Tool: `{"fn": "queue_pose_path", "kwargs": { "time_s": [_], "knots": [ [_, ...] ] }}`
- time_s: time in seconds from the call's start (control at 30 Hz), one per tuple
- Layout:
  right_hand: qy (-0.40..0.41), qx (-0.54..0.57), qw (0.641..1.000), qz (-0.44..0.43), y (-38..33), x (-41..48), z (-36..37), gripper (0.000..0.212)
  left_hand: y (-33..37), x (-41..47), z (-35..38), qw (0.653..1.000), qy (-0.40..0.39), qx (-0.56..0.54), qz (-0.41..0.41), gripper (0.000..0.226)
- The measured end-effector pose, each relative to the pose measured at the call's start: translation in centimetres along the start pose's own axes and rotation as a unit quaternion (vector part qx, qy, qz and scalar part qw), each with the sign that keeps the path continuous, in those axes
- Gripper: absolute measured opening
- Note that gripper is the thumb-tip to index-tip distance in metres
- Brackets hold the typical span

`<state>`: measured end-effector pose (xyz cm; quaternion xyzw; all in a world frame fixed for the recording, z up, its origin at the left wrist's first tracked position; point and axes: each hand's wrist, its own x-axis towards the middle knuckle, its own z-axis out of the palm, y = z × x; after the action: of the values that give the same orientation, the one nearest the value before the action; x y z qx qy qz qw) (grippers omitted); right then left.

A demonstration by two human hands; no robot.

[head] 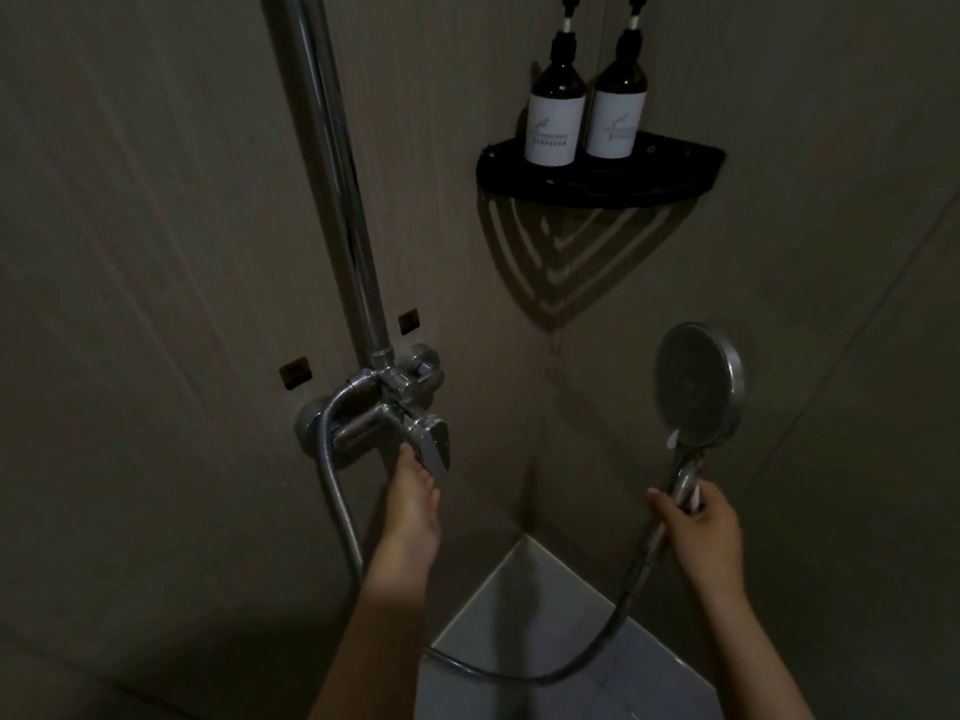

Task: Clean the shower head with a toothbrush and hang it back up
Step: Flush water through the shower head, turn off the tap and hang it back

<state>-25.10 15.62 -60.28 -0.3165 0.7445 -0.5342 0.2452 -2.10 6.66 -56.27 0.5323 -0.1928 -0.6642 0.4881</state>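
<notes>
left hand (413,504): fingers stretched out, tips touching the underside of the tap lever (435,445), gripping nothing.
right hand (698,527): curled round the handle of the shower head (696,384).
shower head: off its mount, held up at the right near the corner, face turned left, well apart from the tap.
white piece (693,500): lay along the handle under the right fingers; too dim to tell what it was.
hose (597,646): ran from the handle down in a loop between both forearms, then up to the tap body (363,428).
pipe (337,174): chrome, rose from the tap.
shelf (675,174): black, in the corner above the shower head, with two bottles (555,122) side by side.
light: very dim.
</notes>
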Motion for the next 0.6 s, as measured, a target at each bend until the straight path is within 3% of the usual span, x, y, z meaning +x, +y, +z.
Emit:
{"fn": "queue_pose_path", "kwargs": {
  "time_s": [0.33,0.6],
  "knots": [
    [0.094,0.019,0.995,0.024,2.8,-3.0,-6.2,0.012,-0.8,-1.1,0.5,0.999,-0.002,0.028,0.039,0.053],
    [0.175,0.033,0.983,0.034,4.8,-6.9,-10.3,0.023,-1.7,-1.2,0.7,0.997,-0.015,0.039,0.063,0.050]
  ]
}}
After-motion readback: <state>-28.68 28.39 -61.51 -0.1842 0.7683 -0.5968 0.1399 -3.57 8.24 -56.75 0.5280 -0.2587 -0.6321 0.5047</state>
